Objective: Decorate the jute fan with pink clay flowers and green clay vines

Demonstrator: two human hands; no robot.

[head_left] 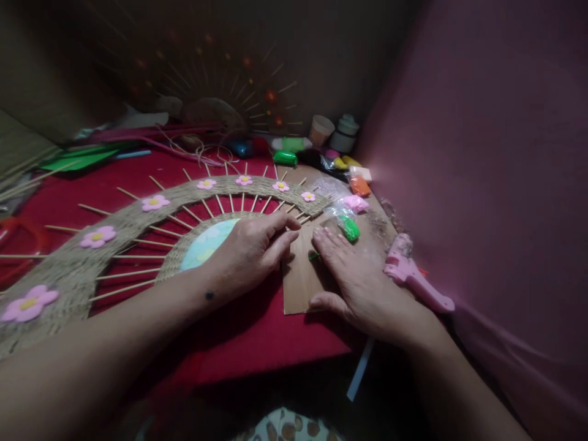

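My right hand point(351, 278) lies palm down with its fingers stretched out on a piece of cardboard point(296, 294). A thin green strand of modelling clay point(314, 256) peeks out from beneath its fingers. To the left, my left hand point(257, 242) hovers loosely bent, thumb and forefinger slightly apart, with nothing visible between them. Under and beyond it spreads a fan-shaped woven piece point(179, 190) of sticks and braided straw. Pink clay flowers point(155, 203) with yellow centres sit along its outer band. Its round light-blue centre point(195, 248) is partly hidden by my left hand.
Bagged green clay point(350, 228), pink clay point(356, 203) and orange clay point(359, 186) lie past my right hand. A pink glue gun point(416, 278) rests at the right edge. A cup point(320, 130) and a jar point(344, 133) stand behind on the red cloth point(239, 349).
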